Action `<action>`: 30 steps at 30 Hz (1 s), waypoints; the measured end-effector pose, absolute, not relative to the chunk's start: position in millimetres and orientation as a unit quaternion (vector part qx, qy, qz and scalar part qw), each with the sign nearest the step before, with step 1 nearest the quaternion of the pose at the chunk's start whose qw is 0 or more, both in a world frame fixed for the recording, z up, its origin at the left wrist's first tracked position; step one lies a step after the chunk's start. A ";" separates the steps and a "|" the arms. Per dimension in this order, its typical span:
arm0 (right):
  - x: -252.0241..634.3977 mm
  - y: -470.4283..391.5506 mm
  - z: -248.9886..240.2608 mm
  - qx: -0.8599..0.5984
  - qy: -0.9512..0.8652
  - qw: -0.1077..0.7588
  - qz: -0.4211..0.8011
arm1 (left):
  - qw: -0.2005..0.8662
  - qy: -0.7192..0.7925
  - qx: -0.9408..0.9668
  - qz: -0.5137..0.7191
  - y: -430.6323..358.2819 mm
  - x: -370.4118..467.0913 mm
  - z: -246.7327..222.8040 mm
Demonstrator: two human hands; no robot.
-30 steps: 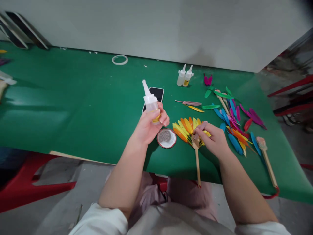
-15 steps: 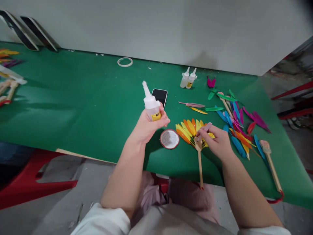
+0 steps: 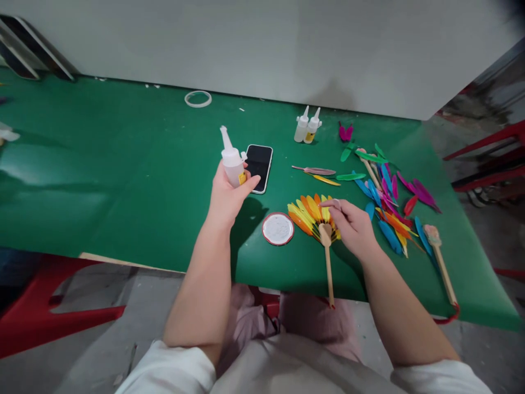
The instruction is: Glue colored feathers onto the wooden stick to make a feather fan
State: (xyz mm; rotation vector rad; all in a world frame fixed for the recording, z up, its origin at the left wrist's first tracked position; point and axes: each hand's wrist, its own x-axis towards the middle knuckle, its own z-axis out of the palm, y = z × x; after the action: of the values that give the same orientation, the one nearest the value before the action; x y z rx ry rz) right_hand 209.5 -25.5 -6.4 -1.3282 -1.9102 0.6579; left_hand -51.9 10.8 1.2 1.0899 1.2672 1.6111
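My left hand (image 3: 226, 194) is wrapped round a white squeeze bottle (image 3: 233, 164) with a long nozzle and a yellow label, held upright above the table. My right hand (image 3: 353, 221) is over the right side of a feather fan (image 3: 305, 212) with yellow and orange feathers. Its fingers are pinched near a small pale piece (image 3: 337, 203), too indistinct to name. The fan's wooden handle (image 3: 328, 273) points toward me, past the table edge. Between my hands lies a round white lid (image 3: 278, 229) with a red rim.
A phone (image 3: 262, 164) lies behind the bottle. Two more squeeze bottles (image 3: 307, 130) stand near the wall. Several loose coloured feathers (image 3: 389, 235) and another wooden handle (image 3: 443, 268) with a red cord are at the right. A white ring (image 3: 198, 99) lies farther back. Red chairs (image 3: 82, 314) stand beside the table.
My left hand has moved the bottle left, away from the fan and lid, uncovering more of the phone. My right hand has shifted slightly off the fan's centre, and the view has turned a little.
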 end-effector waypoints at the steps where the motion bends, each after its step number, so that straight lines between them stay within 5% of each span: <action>1: 209.0 -25.7 -6.8 -0.515 -0.745 0.345 0.245 | 0.398 0.498 0.431 0.638 11.6 -53.3 0.6; 15: 195.7 -30.9 -19.0 -0.468 -0.854 0.153 0.168 | 0.408 0.494 0.421 0.642 11.1 -50.5 0.0; 30: 195.3 -31.6 -20.9 -0.447 -0.886 0.078 0.097 | 0.425 0.508 0.427 0.616 7.3 -48.9 4.3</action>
State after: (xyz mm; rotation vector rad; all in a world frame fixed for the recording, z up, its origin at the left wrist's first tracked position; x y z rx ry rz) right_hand 195.3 -31.6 -20.9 -1.3382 -2.6522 0.2892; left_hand -48.9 7.3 4.3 1.0674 1.2689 1.5395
